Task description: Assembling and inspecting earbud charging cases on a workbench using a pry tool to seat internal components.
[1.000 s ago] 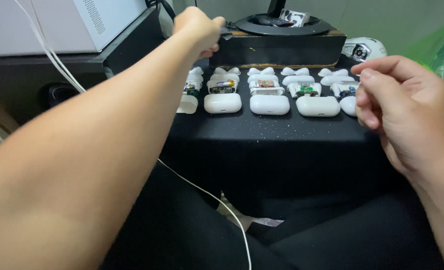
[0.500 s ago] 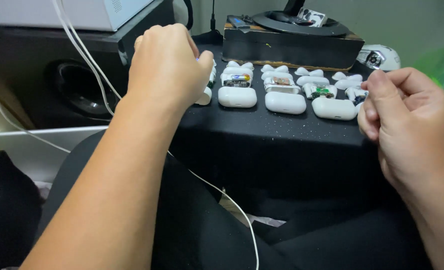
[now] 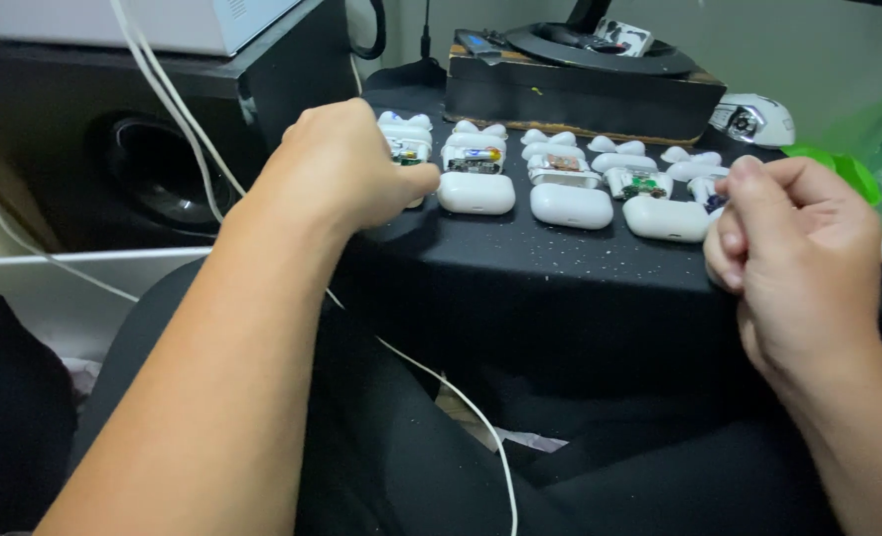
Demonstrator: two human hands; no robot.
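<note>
Item count: head view of the black work surface

Two hands: left hand [image 3: 346, 169], right hand [image 3: 793, 258]. Three white earbud cases fully visible in the front row [image 3: 475, 193], [image 3: 571, 205], [image 3: 665, 218]; further ones are partly hidden by the hands, total indeterminate. One white cable [image 3: 461, 407]. One black wooden box [image 3: 580, 94]. One speaker [image 3: 153, 179].

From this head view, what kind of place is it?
Probably a home electronics repair bench: rows of white earbud charging cases, some opened with circuit boards showing, lie on a black cloth-covered table beside a large black speaker.
</note>
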